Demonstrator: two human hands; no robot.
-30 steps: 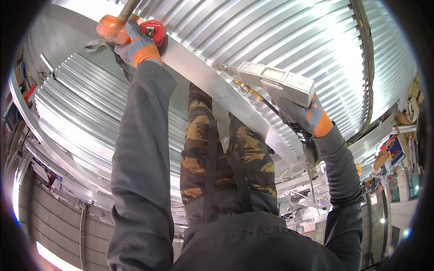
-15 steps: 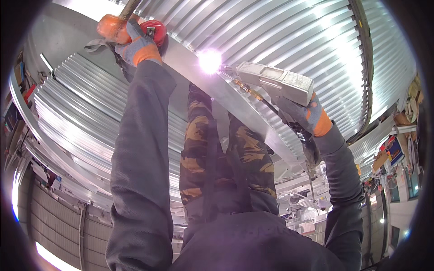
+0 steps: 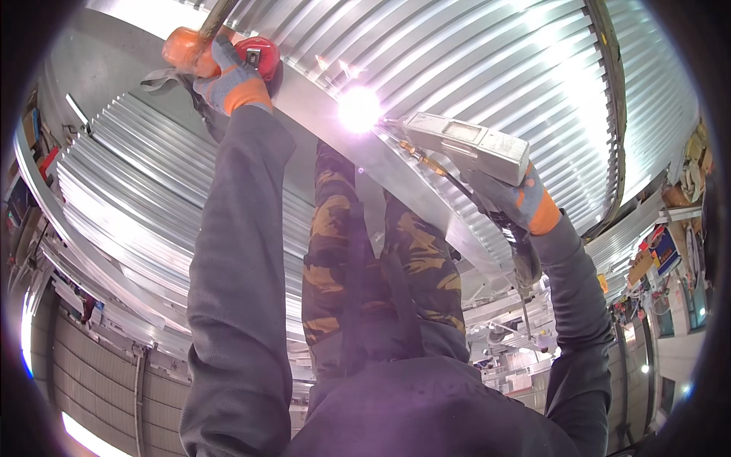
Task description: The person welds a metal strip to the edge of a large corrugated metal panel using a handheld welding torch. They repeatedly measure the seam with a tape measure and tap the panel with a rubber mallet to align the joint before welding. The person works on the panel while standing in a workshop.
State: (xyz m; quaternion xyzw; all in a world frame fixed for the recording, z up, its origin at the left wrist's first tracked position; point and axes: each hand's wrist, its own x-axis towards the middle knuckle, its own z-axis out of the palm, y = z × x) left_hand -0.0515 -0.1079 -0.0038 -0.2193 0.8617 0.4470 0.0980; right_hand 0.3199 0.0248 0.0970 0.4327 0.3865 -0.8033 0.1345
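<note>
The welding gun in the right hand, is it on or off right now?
On: a bright white flare burns at the welding gun tip, against the metal strip.

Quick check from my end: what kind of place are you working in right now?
Most likely a metal fabrication workshop. The right hand holds a grey welding gun throwing a bright arc on a flat steel strip across corrugated metal panels; cluttered shelves stand at the right.

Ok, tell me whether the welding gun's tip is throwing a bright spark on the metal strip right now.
Yes, a bright white flare glows on the metal strip right at the tip of the grey welding gun held in the right hand.
</note>
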